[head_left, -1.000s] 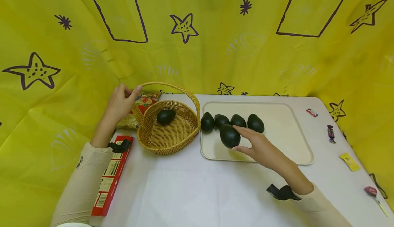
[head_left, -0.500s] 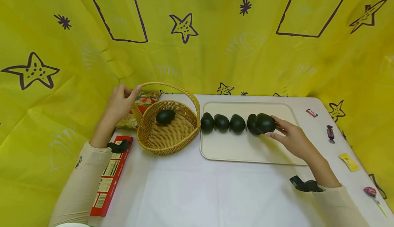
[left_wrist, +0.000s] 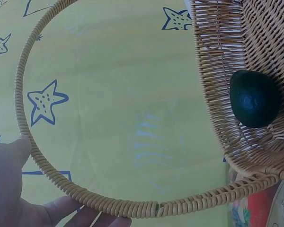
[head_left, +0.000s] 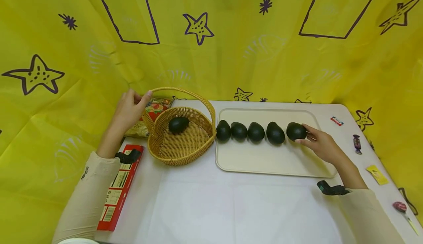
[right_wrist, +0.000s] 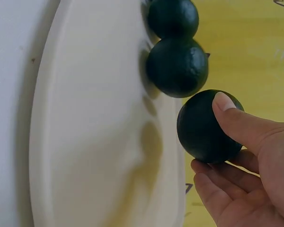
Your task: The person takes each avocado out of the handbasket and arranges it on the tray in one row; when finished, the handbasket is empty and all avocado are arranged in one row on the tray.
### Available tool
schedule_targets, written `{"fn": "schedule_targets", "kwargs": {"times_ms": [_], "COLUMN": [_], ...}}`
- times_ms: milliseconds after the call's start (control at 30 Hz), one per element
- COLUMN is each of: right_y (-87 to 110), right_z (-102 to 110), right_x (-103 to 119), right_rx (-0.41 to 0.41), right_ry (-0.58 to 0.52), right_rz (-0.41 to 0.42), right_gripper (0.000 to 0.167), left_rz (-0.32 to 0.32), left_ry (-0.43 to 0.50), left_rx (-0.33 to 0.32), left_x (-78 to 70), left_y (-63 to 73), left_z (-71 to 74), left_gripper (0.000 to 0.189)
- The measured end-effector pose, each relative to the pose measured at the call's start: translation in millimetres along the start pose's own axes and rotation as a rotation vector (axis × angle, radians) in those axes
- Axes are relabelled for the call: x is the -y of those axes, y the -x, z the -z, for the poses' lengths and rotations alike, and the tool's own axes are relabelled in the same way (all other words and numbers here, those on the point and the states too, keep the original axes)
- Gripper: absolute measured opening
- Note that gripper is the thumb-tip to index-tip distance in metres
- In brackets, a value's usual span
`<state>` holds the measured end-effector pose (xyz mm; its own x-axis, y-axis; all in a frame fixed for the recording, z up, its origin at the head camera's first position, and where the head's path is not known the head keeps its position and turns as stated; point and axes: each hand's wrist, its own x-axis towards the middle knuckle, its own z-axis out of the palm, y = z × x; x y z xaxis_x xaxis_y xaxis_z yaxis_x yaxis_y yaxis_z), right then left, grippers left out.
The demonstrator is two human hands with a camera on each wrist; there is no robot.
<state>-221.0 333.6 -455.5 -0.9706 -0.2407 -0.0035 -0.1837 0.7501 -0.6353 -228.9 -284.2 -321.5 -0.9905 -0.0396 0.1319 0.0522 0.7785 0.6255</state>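
Observation:
My left hand [head_left: 131, 108] grips the handle [head_left: 185, 91] of a wicker basket [head_left: 180, 144] at its left end; in the left wrist view the handle [left_wrist: 109, 203] runs between the thumb and fingers of that hand [left_wrist: 9, 189]. One dark avocado [head_left: 178, 124] [left_wrist: 253, 98] lies inside the basket. Several avocados stand in a row along a cream tray [head_left: 274, 161]. My right hand [head_left: 318, 143] holds the rightmost avocado [head_left: 295, 131] [right_wrist: 201, 127], thumb on top and fingers below, as the right wrist view shows of the hand [right_wrist: 255, 165]. Its neighbour [right_wrist: 177, 66] sits just apart on the tray [right_wrist: 94, 142].
A red box [head_left: 119, 189] lies under my left forearm. A snack bag [head_left: 154, 108] sits behind the basket. Small wrapped sweets [head_left: 356, 143] and a yellow packet [head_left: 376, 174] lie right of the tray, a lollipop [head_left: 398, 206] near the right edge. Yellow cloth walls the table.
My right hand carried one avocado from the front middle of the tray to the right end of the row. The left hand stayed on the basket handle.

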Motion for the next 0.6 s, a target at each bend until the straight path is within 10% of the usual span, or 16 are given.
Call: {"fn": "schedule_targets", "kwargs": {"times_ms": [600], "right_y": [-13.7], "right_z": [-14.3], "right_x": [-18.4], "right_rx": [0.074], "right_ry": [-0.078], "right_rz": [-0.039], "right_gripper": [0.082], "left_rz": [-0.047], "left_ry": [0.019], "left_rx": [-0.034], "left_x": [2.4], "left_y": [-5.0], "left_z": [-0.8], "left_gripper": [0.07]}}
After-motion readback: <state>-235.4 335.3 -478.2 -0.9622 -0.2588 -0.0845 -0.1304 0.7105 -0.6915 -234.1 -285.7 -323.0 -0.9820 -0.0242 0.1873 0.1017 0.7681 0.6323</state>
